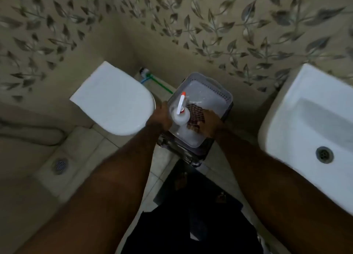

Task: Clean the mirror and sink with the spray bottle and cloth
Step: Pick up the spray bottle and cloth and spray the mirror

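Observation:
A white spray bottle [180, 116] with a white and orange nozzle stands in a grey plastic basket [219, 93] on a dark stool. My left hand [162, 116] is wrapped around the bottle's left side. Beside the bottle lies a brown checked cloth [194, 112]. My right hand [208, 124] grips the cloth's lower edge inside the basket. The white sink [305, 124] hangs on the wall at the right, its drain [324, 154] visible. No mirror is in view.
A white toilet with its lid down [114, 99] stands to the left of the basket. A floor drain [60, 166] sits at lower left. Leaf-patterned tiles cover the wall behind. A green and blue hose [152, 81] runs behind the toilet.

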